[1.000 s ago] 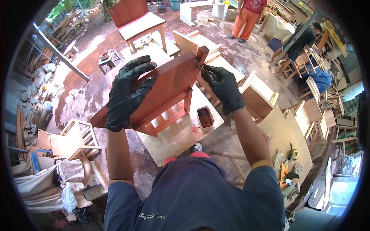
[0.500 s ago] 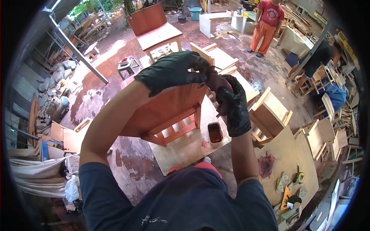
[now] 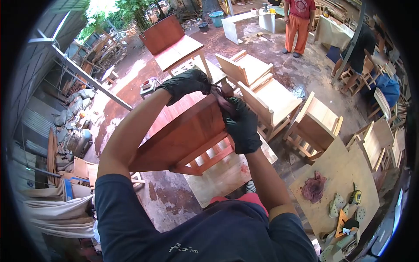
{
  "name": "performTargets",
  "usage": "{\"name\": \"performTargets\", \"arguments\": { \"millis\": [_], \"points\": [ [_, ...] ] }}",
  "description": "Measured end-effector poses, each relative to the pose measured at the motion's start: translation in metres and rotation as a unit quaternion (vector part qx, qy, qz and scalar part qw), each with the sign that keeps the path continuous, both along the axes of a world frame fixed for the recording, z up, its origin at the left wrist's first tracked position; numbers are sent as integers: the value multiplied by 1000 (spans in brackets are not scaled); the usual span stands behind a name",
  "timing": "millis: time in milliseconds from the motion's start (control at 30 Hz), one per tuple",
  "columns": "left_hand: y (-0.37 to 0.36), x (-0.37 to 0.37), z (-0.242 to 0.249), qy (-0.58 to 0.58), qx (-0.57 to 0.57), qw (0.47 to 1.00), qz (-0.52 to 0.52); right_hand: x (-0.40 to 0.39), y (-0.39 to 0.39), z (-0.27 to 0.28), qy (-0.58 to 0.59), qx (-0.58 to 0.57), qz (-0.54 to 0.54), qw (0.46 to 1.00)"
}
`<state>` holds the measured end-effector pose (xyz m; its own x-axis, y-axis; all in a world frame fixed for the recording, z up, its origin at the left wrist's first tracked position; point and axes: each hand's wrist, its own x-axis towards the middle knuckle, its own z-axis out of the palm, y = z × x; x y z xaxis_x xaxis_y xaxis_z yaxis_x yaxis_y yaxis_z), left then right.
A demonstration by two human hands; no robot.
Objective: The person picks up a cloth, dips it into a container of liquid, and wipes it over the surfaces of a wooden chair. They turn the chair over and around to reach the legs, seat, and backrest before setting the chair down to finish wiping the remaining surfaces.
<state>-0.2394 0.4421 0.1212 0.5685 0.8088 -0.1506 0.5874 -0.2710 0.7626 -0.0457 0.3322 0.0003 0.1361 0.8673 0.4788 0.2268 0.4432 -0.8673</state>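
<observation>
Black gloves cover both of my hands. My left hand (image 3: 187, 85) reaches across the top of a red-stained wooden chair (image 3: 183, 135), its fingers closed on one side of a dark maroon rag (image 3: 222, 101). From the right, my right hand (image 3: 242, 127) grips the same rag. Bunched between the hands, the rag lies at the chair's upper corner. The chair stands on a pale board (image 3: 214, 185), its broad panel tilted toward me and its slats showing below. Part of the board is hidden behind my right hand and forearm.
Several unstained chairs (image 3: 314, 122) stand to the right. Another part-stained chair (image 3: 179, 46) is ahead. At lower right, a worktable (image 3: 336, 170) holds a crumpled cloth (image 3: 313, 187) and a tape measure (image 3: 355, 194). A person in orange trousers (image 3: 298, 32) stands beyond; another bends at far right.
Both hands have come down and toward the left with the rag, from above the chair to its upper corner. The tub of dark liquid on the board is now hidden. My view has shifted.
</observation>
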Motion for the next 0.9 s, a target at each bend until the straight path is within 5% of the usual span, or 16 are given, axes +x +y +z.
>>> {"name": "performTargets", "arguments": {
  "millis": [267, 433, 600, 733, 900],
  "points": [
    [12, 11, 10, 34, 49, 982, -177, 19, -13, 14, -70, -18, 31, 997],
    [15, 8, -1, 144, 30, 983, -107, 43, -22, 4, -102, 1, 45, 994],
    [23, 6, -9, 105, 12, 988, -110, 45, -13, 10, -114, 36, 67, 991],
    [39, -2, -5, 49, -106, 991, 65, 13, 26, 1, -106, 114, 32, 987],
    [34, 15, -9, 48, -121, 990, 45, 26, 21, -9, -119, 103, 61, 986]
  ]
}}
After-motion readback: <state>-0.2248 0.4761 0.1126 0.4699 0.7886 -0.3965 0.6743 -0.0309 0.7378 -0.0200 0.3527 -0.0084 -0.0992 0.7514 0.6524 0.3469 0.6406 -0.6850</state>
